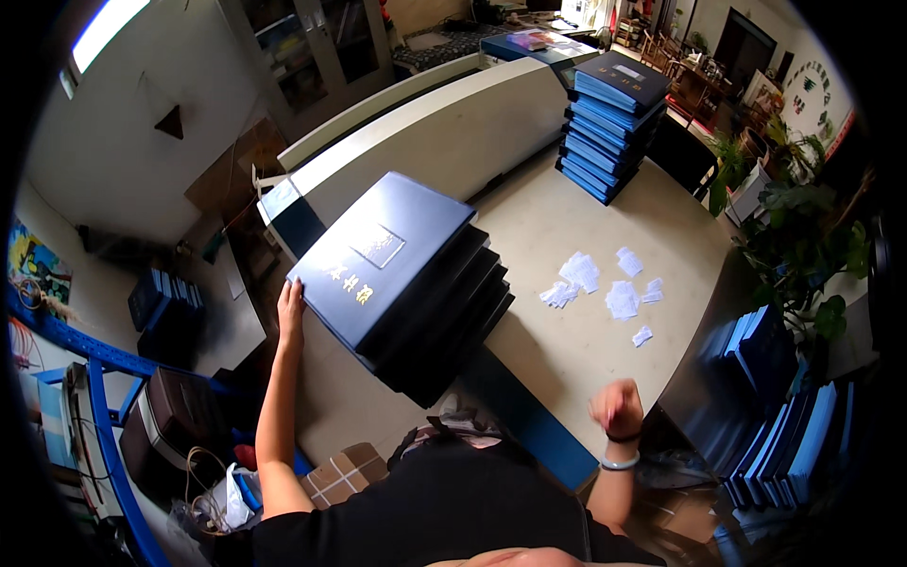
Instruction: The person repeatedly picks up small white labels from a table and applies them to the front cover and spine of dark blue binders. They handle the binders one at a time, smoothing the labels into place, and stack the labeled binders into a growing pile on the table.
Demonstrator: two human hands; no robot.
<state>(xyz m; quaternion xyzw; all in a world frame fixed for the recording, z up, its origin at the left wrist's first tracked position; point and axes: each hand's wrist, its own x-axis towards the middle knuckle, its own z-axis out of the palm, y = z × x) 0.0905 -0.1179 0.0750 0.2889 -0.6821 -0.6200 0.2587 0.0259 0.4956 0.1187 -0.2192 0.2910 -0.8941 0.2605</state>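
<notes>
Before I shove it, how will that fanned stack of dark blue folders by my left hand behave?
The stack of dark blue folders will probably feel heavy, being several thick, rigid-looking covers deep. It already leans stepwise to the right, so a push from the left hand at its edge may slide the top folder rather than the whole pile. The glossy covers look slippery.

A fanned stack of dark blue folders [406,283] lies on the counter's left end, perhaps six deep, gold-lettered cover up.
</notes>
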